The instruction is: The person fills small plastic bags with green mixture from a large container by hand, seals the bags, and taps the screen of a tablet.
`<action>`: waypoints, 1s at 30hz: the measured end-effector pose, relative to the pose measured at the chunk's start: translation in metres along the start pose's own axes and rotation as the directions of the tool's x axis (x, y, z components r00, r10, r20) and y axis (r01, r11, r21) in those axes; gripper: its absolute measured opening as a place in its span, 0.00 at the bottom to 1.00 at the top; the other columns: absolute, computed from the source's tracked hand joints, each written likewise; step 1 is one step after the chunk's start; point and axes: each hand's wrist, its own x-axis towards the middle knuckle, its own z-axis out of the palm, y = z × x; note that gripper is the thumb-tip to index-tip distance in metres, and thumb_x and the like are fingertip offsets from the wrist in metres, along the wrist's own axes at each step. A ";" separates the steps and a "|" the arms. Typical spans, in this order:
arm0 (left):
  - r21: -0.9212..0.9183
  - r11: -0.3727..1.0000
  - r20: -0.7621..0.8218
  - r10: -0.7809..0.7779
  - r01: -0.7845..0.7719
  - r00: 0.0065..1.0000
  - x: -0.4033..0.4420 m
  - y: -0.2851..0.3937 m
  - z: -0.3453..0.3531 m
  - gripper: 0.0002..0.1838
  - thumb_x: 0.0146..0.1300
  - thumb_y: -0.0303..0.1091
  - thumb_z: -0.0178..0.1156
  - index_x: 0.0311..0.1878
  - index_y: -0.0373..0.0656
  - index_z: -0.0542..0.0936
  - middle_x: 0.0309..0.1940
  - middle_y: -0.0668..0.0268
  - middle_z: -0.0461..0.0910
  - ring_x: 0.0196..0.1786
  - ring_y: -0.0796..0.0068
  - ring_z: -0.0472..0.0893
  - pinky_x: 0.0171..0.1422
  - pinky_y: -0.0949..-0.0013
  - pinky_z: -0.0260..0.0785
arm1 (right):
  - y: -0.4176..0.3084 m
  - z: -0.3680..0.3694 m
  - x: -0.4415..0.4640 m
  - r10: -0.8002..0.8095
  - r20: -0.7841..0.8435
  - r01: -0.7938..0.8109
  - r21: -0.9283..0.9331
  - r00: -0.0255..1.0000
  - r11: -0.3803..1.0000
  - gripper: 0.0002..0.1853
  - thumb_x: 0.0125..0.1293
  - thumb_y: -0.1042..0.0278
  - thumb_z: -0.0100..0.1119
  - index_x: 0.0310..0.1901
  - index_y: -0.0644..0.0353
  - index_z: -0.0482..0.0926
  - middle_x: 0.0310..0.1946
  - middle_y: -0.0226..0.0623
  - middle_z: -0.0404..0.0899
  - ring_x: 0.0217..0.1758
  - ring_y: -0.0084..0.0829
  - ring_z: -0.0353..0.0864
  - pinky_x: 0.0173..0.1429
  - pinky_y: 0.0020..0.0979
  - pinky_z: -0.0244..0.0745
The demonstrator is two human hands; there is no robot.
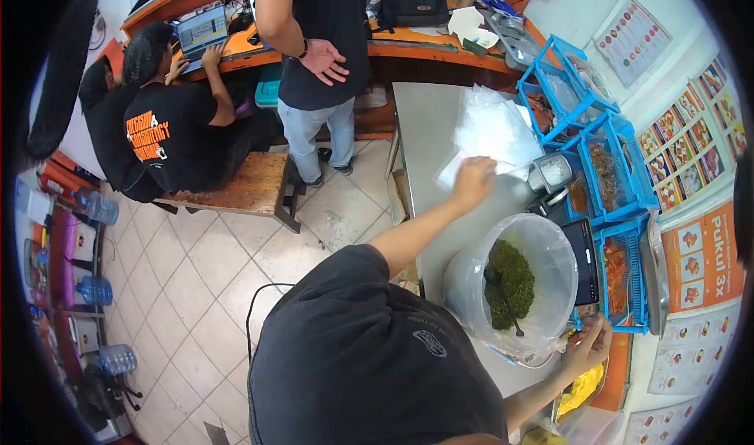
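Note:
My left hand (474, 184) lies at the near edge of a stack of clear plastic bags (495, 131) on the metal table, its fingers closed on the bag at the edge. My right hand (591, 349) is beside a large bucket (463, 280) lined with clear plastic. Its fingers are pinched together, and what they hold, if anything, is too small to make out. Inside the bucket is a chopped green food (514, 276) with a black spoon (503, 300) resting in it. A tray of yellow food (580, 390) sits below my right hand.
Blue baskets (609, 162) with packed food line the wall. A dark tablet (580, 260) and a small grey device (550, 174) stand behind the bucket. A person in jeans (314, 131) stands by an orange desk (424, 50); others sit on a wooden bench (243, 186).

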 end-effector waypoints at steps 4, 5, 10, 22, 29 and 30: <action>-0.614 0.749 0.320 -0.051 0.248 0.946 0.005 0.125 -0.027 0.06 0.57 0.30 0.64 0.31 0.37 0.80 0.30 0.61 0.82 0.36 0.73 0.81 0.43 0.70 0.72 | -0.023 0.017 -0.013 -0.045 0.096 0.039 0.056 0.994 0.998 0.12 0.70 0.67 0.53 0.49 0.64 0.76 0.35 0.32 0.79 0.33 0.18 0.72 0.38 0.18 0.65; -0.636 0.743 0.384 0.067 0.211 0.921 -0.004 0.143 -0.031 0.06 0.58 0.31 0.63 0.31 0.37 0.80 0.29 0.61 0.82 0.35 0.75 0.80 0.41 0.70 0.71 | -0.048 0.038 -0.020 -0.076 0.104 0.063 0.118 0.992 0.991 0.12 0.70 0.67 0.53 0.50 0.64 0.76 0.37 0.33 0.79 0.34 0.19 0.72 0.40 0.19 0.66; -0.652 0.718 0.613 0.311 0.243 0.726 -0.036 0.192 -0.053 0.09 0.62 0.33 0.62 0.33 0.37 0.78 0.27 0.63 0.79 0.30 0.78 0.75 0.33 0.70 0.65 | -0.041 0.051 -0.033 0.048 0.357 -0.126 0.197 0.933 0.972 0.10 0.66 0.72 0.56 0.48 0.65 0.76 0.42 0.37 0.77 0.40 0.22 0.74 0.41 0.22 0.68; -0.670 0.686 0.559 0.215 0.284 0.801 -0.041 0.197 -0.061 0.12 0.64 0.34 0.58 0.29 0.36 0.72 0.21 0.63 0.72 0.25 0.78 0.69 0.31 0.69 0.63 | -0.037 0.049 -0.046 0.122 0.431 -0.252 0.259 0.894 0.932 0.05 0.66 0.75 0.56 0.36 0.67 0.78 0.28 0.36 0.80 0.29 0.21 0.76 0.36 0.22 0.70; -0.500 0.855 0.137 0.233 -0.136 0.963 -0.049 0.203 -0.060 0.10 0.63 0.36 0.59 0.35 0.39 0.74 0.25 0.65 0.74 0.30 0.65 0.75 0.40 0.60 0.66 | -0.036 0.046 -0.048 0.094 0.467 -0.234 0.250 0.879 0.940 0.05 0.66 0.74 0.57 0.35 0.67 0.78 0.24 0.35 0.80 0.25 0.21 0.75 0.32 0.21 0.70; -0.421 0.883 0.087 0.269 -0.210 0.959 -0.048 0.207 -0.062 0.11 0.61 0.38 0.60 0.33 0.40 0.75 0.25 0.64 0.75 0.31 0.61 0.76 0.43 0.58 0.65 | -0.037 0.045 -0.049 0.113 0.469 -0.246 0.232 0.876 0.941 0.05 0.66 0.74 0.58 0.34 0.67 0.78 0.23 0.34 0.79 0.23 0.20 0.74 0.30 0.21 0.69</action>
